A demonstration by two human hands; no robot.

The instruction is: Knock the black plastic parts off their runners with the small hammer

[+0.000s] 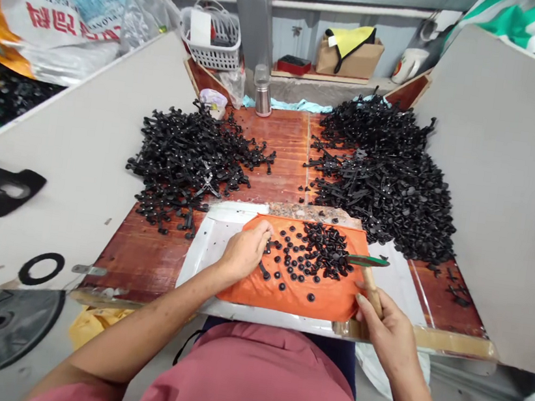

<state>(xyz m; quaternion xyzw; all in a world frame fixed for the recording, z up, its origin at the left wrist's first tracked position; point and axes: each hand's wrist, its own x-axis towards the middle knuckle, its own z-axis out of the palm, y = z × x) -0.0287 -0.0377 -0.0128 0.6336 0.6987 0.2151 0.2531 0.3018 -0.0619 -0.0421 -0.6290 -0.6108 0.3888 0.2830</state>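
Observation:
Over the left part of an orange cloth (246, 290), my left hand (245, 249) is closed with its fingertips pressed together. Small black parts show right beside those fingertips; whether one is pinched is hidden. At the cloth's right edge, my right hand (391, 328) grips the wooden handle of a tool with a flat green head (366, 261). That head lies next to a small heap of black mushroom-shaped pieces (327, 248). Several single round black pieces (295, 263) are scattered between the heap and my left hand.
A large pile of black parts (189, 157) lies on the left of the reddish wooden table (288, 137), a bigger pile (392, 184) on the right. Grey side panels (500, 192) flank it. Behind stand a metal shaker-like bottle (262, 98), a white basket (213, 52) and a mug (409, 66).

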